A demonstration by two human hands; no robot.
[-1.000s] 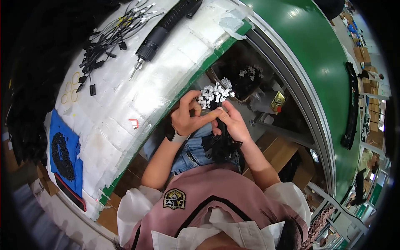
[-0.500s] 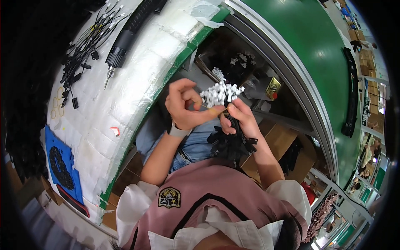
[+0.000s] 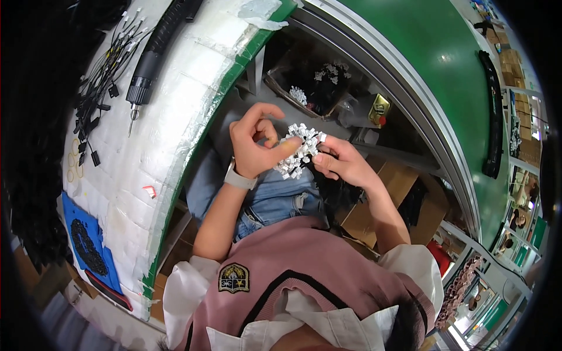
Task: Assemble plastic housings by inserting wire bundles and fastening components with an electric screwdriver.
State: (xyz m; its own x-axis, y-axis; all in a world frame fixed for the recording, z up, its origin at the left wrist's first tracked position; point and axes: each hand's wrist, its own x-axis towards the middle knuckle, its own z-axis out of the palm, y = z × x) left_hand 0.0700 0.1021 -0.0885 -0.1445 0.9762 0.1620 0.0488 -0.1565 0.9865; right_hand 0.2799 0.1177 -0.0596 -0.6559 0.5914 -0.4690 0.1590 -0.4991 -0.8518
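both hands are up over the lap working one bunch of small white plastic connectors [image 3: 298, 151], and the bunch sits right between them. left hand [image 3: 253, 146] has its thumb stretched out and pressed against the near side of the cluster, index finger arched high over the top and the other fingers [image 3: 264, 130] curled in behind, so it's a fairly narrow pinch closed on the white bits rather than an open hand. right hand [image 3: 344, 164] comes in from the other side, fingers bent and tucked close together, tips touching the right edge of the same cluster; can't tell exactly which piece they're on because it's too small. dark wires [image 3: 328, 187] hang from under the bunch, down below the right fingers toward the jeans. there's a pale wristband [image 3: 239, 178] just below the left hand. off to the left of the left fingers, well apart, is the white padded table [image 3: 170, 117] with a green edge, and on it a black electric screwdriver [image 3: 153, 55] lying tilted, a spread of black cable pieces [image 3: 102, 82] beside that, and a blue tray [image 3: 88, 248] further down. beyond the fingers, under the table edge, a dark bin [image 3: 319, 82] holds more white and black connector bits.
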